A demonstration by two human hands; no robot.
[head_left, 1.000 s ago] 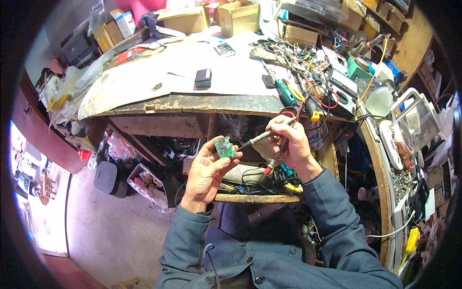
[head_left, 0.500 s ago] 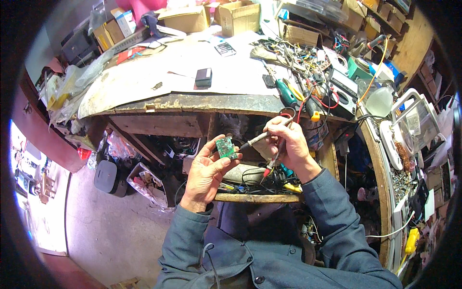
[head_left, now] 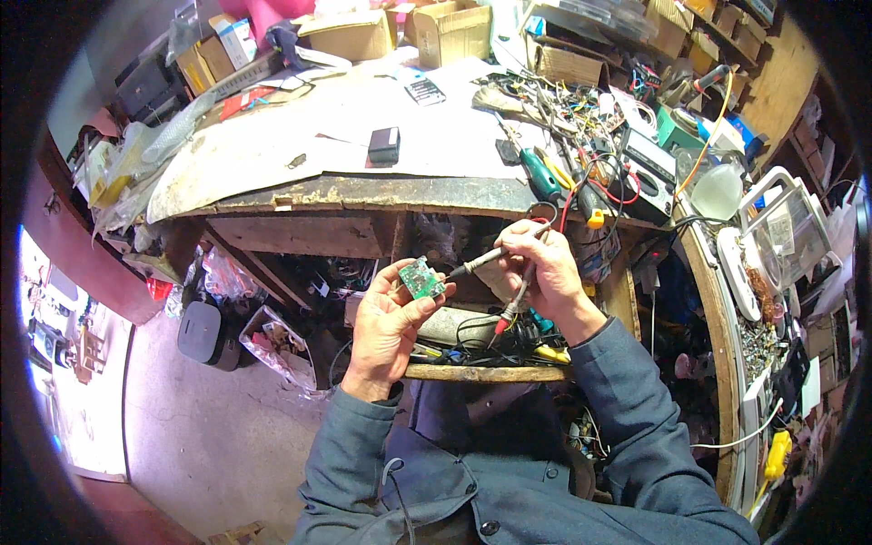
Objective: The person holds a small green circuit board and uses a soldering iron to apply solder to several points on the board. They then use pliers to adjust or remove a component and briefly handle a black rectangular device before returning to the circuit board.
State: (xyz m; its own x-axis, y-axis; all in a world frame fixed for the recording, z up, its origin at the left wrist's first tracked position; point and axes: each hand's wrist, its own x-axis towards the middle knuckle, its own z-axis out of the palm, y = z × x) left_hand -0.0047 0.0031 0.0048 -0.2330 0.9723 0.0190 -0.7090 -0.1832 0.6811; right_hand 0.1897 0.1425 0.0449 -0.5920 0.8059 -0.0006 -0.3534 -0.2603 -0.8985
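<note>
A small green circuit board point(head_left: 421, 279) is pinched by its edges between the thumb and fingers of my left hand point(head_left: 385, 327). My right hand point(head_left: 549, 272) grips two multimeter probes together. The black probe point(head_left: 476, 263) points left, its end close to the board's right side; whether the tip touches cannot be made out. Downward, toward the drawer, points the red-tipped probe point(head_left: 505, 320), clear of the board. Both hands are held in front of the bench, above an open drawer.
Under my hands the open drawer point(head_left: 490, 372) holds tangled cables and tools. On the bench lie a black box-shaped part point(head_left: 384, 145), a green-handled screwdriver point(head_left: 540, 176) and a heap of wires point(head_left: 581, 118). A grey bin-like box point(head_left: 205, 336) stands on the floor at left.
The circuit board has turned and tilted slightly in my left hand. The red-tipped probe has swung a little left. My right hand has stayed nearly in place.
</note>
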